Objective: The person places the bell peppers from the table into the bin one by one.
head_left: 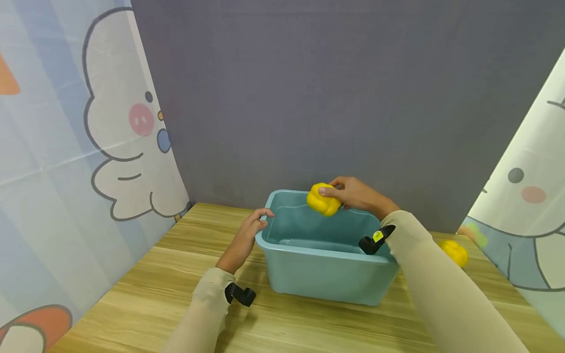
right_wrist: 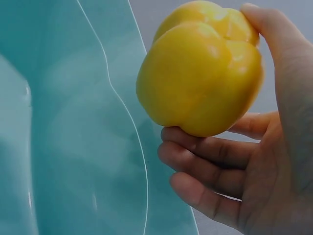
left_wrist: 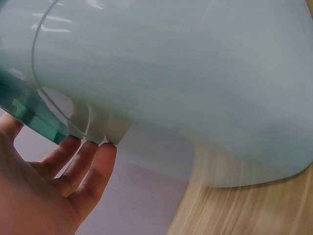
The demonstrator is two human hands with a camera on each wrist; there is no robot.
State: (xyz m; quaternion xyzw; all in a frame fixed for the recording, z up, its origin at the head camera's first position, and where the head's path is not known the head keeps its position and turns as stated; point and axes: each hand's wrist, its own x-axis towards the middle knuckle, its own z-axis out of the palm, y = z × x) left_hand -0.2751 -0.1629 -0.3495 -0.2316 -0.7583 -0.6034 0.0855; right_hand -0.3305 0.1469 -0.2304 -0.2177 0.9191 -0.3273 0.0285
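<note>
A yellow bell pepper (head_left: pixel 323 200) is gripped by my right hand (head_left: pixel 355 195) above the far side of a blue-green plastic tub (head_left: pixel 322 279). In the right wrist view the thumb presses the top of the pepper (right_wrist: pixel 195 73) and the fingers (right_wrist: pixel 210 152) support it from below. My left hand (head_left: pixel 244 238) rests at the tub's left rim. Its slightly bent fingers (left_wrist: pixel 93 171) touch the outer wall (left_wrist: pixel 161 73) with their tips. The visible part of the tub's inside holds nothing; my right forearm hides its right end.
Another yellow object (head_left: pixel 454 252), similar in colour, lies on the wooden table (head_left: pixel 154 289) right of the tub, partly behind my right sleeve. A grey backdrop (head_left: pixel 331 98) stands behind the table. Cartoon-printed curtains (head_left: pixel 57 186) hang at both sides.
</note>
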